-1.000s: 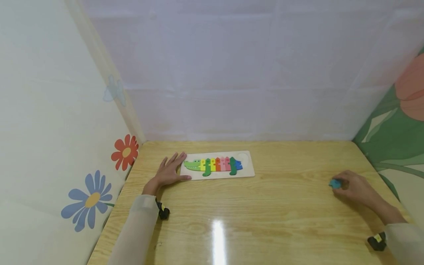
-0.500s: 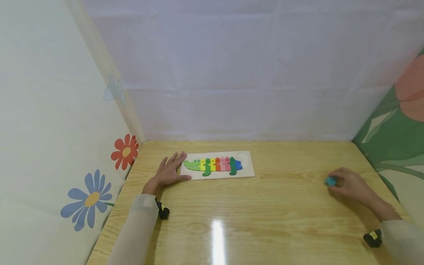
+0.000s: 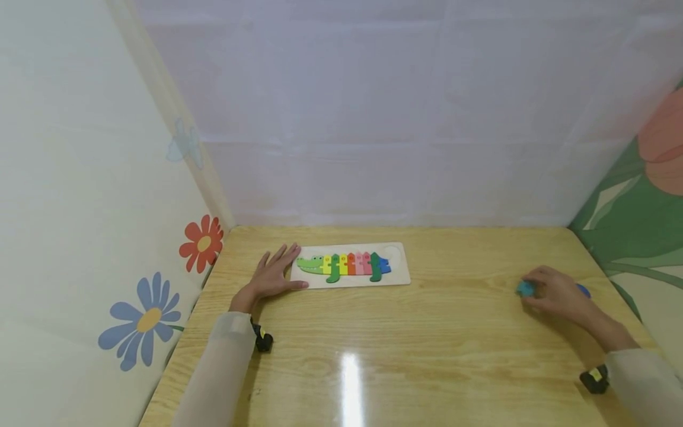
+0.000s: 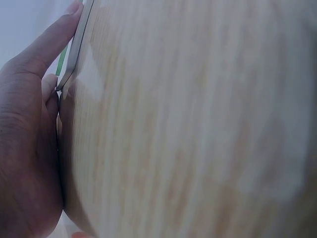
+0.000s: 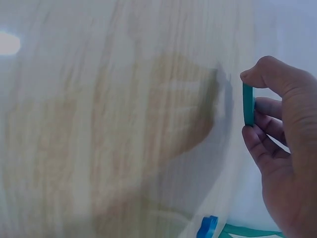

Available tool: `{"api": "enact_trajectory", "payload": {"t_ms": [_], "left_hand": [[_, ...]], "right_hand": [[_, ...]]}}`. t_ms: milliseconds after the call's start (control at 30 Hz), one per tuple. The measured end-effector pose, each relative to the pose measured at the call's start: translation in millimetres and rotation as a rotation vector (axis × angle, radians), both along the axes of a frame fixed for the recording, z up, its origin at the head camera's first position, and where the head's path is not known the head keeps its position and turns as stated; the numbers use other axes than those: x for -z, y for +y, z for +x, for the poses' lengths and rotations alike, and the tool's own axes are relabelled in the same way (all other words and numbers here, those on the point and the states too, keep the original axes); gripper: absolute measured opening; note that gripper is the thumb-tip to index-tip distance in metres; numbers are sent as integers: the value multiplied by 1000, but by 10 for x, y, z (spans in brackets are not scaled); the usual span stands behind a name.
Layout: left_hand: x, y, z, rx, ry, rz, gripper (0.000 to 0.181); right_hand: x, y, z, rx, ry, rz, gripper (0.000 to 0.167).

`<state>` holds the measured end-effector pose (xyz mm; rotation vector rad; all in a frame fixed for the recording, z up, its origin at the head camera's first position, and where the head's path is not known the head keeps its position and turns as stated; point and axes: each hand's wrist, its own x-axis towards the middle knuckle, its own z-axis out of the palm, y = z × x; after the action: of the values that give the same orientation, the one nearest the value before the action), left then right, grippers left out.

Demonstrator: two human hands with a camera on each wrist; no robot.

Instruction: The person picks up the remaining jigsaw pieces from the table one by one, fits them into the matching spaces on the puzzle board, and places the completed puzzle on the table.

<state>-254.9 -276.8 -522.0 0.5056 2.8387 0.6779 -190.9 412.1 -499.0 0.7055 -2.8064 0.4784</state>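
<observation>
A pale wooden puzzle board (image 3: 402,273) lies on the table, with a crocodile of coloured pieces set in it. My left hand (image 3: 271,277) rests at the board's left end, fingers spread and thumb at the lower left corner. In the left wrist view the thumb (image 4: 47,47) lies along the board's edge. Towards the table's right side, my right hand (image 3: 560,296) pinches a teal puzzle piece (image 3: 525,289). The right wrist view has this piece (image 5: 248,104) edge-on between thumb and fingertips, raised off the table.
A blue piece (image 3: 584,290) lies on the table behind my right hand, partly hidden by it. A pale round recess (image 3: 392,255) shows at the board's right end. White cloth (image 3: 341,118) stands behind the wooden table (image 3: 448,344), with flower-printed cloths at both sides.
My right hand has moved a little left and away from me with the teal puzzle piece. The blue piece behind it has come into sight. My left hand and the board have stayed put.
</observation>
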Motion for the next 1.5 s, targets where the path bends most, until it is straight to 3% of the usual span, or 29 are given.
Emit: {"api": "enact_trajectory", "payload": {"t_ms": [800, 1100, 1500], "left_hand": [[-32, -8, -24, 7, -5, -10, 109], [43, -22, -37, 25, 26, 19, 115], [78, -33, -40, 23, 17, 21, 113]], "right_hand": [[-243, -370, -131, -72, 3, -38, 42], [-273, -509, -184, -115, 8, -39, 46], [-315, -705, -246, -142, 5, -48, 41]]}}
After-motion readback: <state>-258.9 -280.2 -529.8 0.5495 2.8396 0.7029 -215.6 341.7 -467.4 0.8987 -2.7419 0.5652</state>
